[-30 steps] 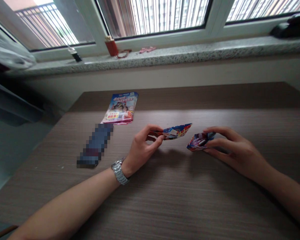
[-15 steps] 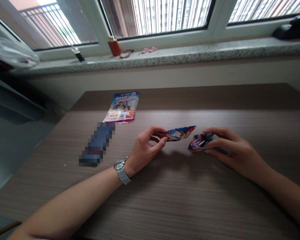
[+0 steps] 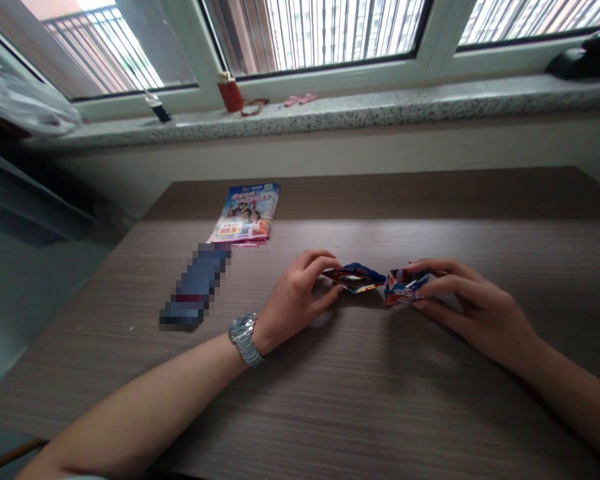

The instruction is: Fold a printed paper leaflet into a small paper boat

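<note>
My left hand (image 3: 300, 287), with a metal watch (image 3: 246, 339) on its wrist, pinches the left end of a folded printed paper (image 3: 359, 277). That paper is mostly blue and bulges open along a slit. Fingers and thumb of my right hand (image 3: 475, 298) grip a second folded paper (image 3: 400, 287), coloured blue, red and white, whose right end they hide. The near ends of the two papers meet or overlap; I cannot tell whether they are joined. Both are held low over the brown table (image 3: 330, 407).
A stack of printed leaflets (image 3: 250, 212) lies at the table's back left. Nearer is a dark, pixelated oblong thing (image 3: 196, 285). On the stone windowsill (image 3: 380, 110) sit a red container with a strap (image 3: 231, 95), a small dark-and-white item (image 3: 159, 108) and pink pieces (image 3: 300, 100).
The left paper has tilted and come down a little, and its slit now shows. Its right end has come against the right paper, which has turned slightly.
</note>
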`<state>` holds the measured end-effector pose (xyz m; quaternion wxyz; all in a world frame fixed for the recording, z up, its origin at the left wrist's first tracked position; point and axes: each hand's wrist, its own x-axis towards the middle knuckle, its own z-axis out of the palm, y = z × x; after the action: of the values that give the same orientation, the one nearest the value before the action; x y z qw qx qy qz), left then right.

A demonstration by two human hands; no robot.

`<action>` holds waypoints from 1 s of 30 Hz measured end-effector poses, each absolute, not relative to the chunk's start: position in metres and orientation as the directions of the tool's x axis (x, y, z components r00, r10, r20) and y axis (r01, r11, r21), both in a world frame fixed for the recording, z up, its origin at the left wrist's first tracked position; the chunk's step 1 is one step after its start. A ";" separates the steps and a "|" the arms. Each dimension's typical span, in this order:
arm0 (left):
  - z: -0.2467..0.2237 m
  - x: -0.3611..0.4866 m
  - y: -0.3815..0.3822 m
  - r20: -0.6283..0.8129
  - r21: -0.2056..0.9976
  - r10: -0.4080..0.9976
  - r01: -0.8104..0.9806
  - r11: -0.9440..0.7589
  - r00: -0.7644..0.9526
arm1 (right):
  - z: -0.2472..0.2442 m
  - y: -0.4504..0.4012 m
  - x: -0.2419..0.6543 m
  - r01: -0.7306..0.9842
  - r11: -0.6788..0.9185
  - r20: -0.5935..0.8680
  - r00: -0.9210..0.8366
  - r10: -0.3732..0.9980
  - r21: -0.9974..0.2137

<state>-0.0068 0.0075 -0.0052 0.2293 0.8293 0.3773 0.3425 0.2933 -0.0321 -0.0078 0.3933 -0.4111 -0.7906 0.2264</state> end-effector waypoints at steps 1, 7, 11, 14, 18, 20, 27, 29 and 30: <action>-0.003 -0.006 0.006 0.425 0.613 0.769 0.473 -0.633 0.477 | -0.007 -0.033 0.292 0.485 0.566 0.445 -0.350 0.824 -0.666; 0.008 0.004 -0.010 0.409 0.722 0.749 0.317 -0.615 0.521 | -0.004 -0.037 0.283 0.515 0.615 0.496 -0.365 0.788 -0.598; 0.010 0.010 -0.016 0.408 0.749 0.747 0.275 -0.603 0.526 | 0.000 -0.039 0.275 0.528 0.639 0.517 -0.380 0.767 -0.559; 0.010 0.012 -0.016 0.435 0.735 0.753 0.287 -0.614 0.494 | 0.003 -0.041 0.271 0.524 0.638 0.512 -0.385 0.768 -0.564; 0.009 0.011 -0.017 0.434 0.739 0.767 0.301 -0.603 0.472 | 0.005 -0.043 0.272 0.500 0.623 0.501 -0.371 0.781 -0.601; 0.009 0.011 -0.018 0.427 0.738 0.772 0.312 -0.598 0.470 | 0.004 -0.044 0.273 0.487 0.608 0.486 -0.365 0.794 -0.627; 0.010 0.012 -0.018 0.448 0.726 0.770 0.317 -0.610 0.454 | -0.003 -0.045 0.272 0.409 0.538 0.416 -0.354 0.838 -0.737; 0.010 0.011 -0.017 0.455 0.725 0.766 0.311 -0.614 0.454 | -0.003 -0.045 0.272 0.403 0.522 0.407 -0.341 0.848 -0.752; 0.010 0.011 -0.017 0.456 0.726 0.765 0.307 -0.615 0.454 | -0.003 -0.045 0.272 0.404 0.517 0.403 -0.337 0.851 -0.754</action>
<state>0.0110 -0.0170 0.0096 0.2849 0.8037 0.3334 0.4021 0.2716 -0.0455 -0.0031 0.4070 -0.4074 -0.7701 0.2745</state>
